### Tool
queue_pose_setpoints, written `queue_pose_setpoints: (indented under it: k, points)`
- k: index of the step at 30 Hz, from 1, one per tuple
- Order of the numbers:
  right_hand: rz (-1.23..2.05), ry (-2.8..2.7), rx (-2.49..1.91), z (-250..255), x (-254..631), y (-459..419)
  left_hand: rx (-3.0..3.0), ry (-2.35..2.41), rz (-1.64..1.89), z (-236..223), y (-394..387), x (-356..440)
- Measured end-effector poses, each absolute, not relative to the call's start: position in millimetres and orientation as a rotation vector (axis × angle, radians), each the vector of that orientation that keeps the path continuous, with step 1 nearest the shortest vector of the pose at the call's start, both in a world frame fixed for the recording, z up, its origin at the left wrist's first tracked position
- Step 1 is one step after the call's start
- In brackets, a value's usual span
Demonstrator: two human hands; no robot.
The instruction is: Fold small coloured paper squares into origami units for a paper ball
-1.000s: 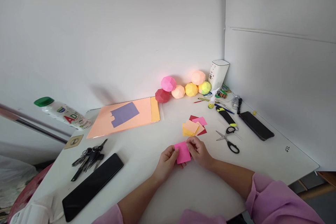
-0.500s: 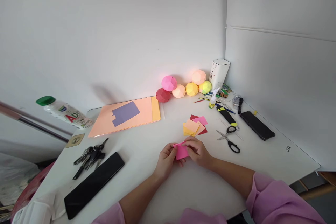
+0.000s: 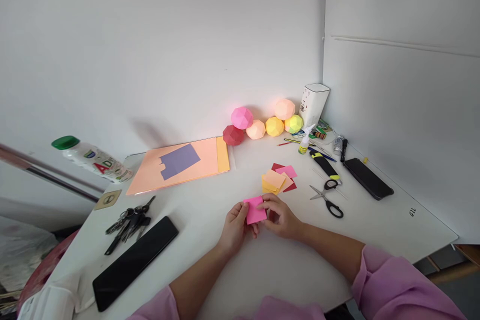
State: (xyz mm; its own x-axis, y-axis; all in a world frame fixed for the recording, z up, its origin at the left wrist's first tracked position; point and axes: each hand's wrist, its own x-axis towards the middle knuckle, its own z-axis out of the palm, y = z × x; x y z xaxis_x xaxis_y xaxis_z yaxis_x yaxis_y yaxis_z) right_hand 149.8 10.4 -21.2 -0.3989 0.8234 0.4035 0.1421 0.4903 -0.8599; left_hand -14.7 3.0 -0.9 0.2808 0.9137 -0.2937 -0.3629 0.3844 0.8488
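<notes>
A small pink paper square [image 3: 255,211] is held up between both hands, above the white table. My left hand [image 3: 235,226] pinches its left edge, thumb on the front and fingers behind. The fingers of my right hand [image 3: 282,217] are on its upper right edge, with the thumb bent below. Just beyond the hands lies a loose pile of paper squares [image 3: 275,179] in yellow, peach, pink and dark red. A pair of black-handled scissors [image 3: 329,198] rests with its blades apart to the right of the pile.
Faceted paper balls [image 3: 256,129] sit along the wall. A glue bottle [image 3: 304,143], a box cutter [image 3: 324,166] and a black phone [image 3: 368,178] are on the right. Peach sheets [image 3: 206,155], keys [image 3: 131,220], a long black object [image 3: 135,262] and a white bottle [image 3: 98,162] are on the left.
The pink paper has shifted slightly left and up, and its face is now turned more flatly to view. The right thumb has come off its front. Other things stay in place.
</notes>
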Motion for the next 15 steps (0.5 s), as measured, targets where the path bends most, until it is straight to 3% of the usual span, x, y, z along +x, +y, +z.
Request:
queue_pose_setpoints:
  k: [15]
  points:
    - [1.031, -1.739, -0.935, -17.3, 149.8, 11.7, 0.878, 0.926, 0.947, -3.9, 0.4, -13.6]
